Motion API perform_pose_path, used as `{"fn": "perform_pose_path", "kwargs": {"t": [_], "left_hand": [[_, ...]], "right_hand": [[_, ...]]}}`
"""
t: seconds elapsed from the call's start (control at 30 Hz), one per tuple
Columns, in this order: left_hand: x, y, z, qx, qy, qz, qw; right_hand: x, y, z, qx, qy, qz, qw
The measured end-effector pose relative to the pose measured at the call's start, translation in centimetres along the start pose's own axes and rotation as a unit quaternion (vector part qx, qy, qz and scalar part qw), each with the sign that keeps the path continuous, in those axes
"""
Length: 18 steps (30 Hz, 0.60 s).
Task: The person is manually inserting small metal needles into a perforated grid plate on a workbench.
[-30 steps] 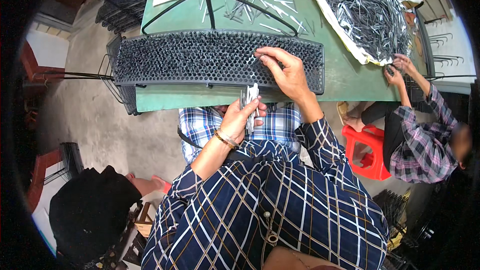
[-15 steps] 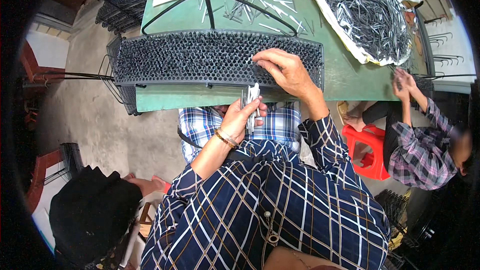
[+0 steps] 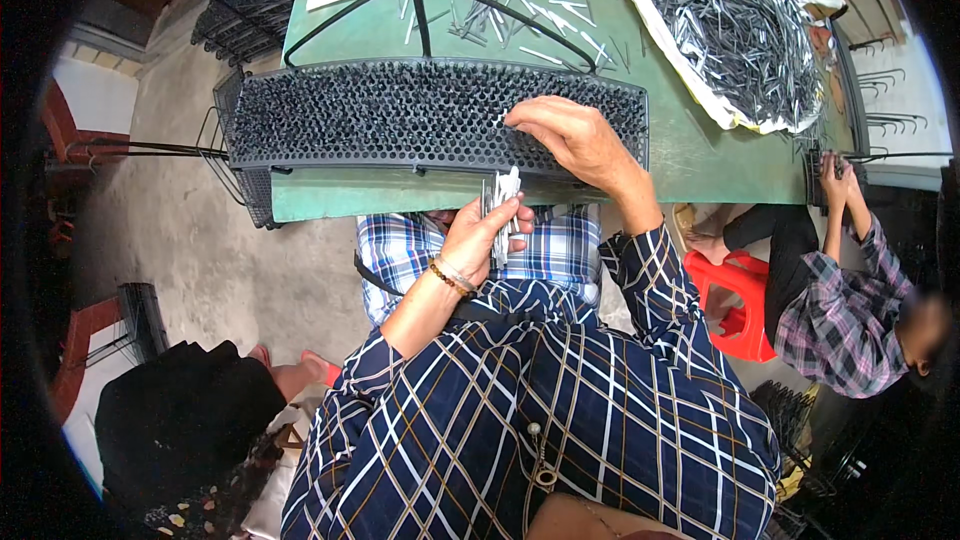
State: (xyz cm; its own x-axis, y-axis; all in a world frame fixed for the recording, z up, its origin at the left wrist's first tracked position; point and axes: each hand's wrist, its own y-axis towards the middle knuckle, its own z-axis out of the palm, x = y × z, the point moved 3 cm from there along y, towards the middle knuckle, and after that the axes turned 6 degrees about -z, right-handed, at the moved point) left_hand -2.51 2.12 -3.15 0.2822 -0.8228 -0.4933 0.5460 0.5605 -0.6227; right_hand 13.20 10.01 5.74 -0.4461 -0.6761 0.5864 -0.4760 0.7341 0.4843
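Observation:
My left hand [image 3: 472, 242] is closed round a bundle of thin grey and white sticks [image 3: 504, 202], just off the near edge of a long black rack. The rack [image 3: 360, 162] is full of small round holes, and short dark ends stick up from most of them. Over its right part, my right hand [image 3: 580, 140] pinches thumb and fingers together close to the holes. A small pale bit shows at those fingertips, too small to name. Bare holes run along the rack's front edge and near the right hand.
Black bars [image 3: 421, 15] rise from the rack over the green table [image 3: 690, 165]. Loose sticks [image 3: 560, 15] lie behind it; a white sack [image 3: 740, 35] heaped with more stands right. A co-worker [image 3: 840, 315] sits right by a red stool [image 3: 735, 305]; another person [image 3: 180, 420] is lower left.
My hands have hardly moved; the right one stays pinched over the rack. The right co-worker's hands have come lower and sideways, to the table's edge. The person at lower left has shifted a little.

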Motion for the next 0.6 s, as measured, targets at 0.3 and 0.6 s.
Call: {"fn": "perform_pose_path", "kwargs": {"t": [0.3,0.6], "left_hand": [[-0.19,-0.26,0.15,-0.003,0.007,0.002,1.000],[-0.02,0.06,0.07,0.003,0.009,0.004,1.000]], "right_hand": [[0.23,0.05,-0.16,0.018,0.031,0.013,0.999],[-0.02,-0.05,-0.49,-0.001,0.031,0.030,0.999]]}}
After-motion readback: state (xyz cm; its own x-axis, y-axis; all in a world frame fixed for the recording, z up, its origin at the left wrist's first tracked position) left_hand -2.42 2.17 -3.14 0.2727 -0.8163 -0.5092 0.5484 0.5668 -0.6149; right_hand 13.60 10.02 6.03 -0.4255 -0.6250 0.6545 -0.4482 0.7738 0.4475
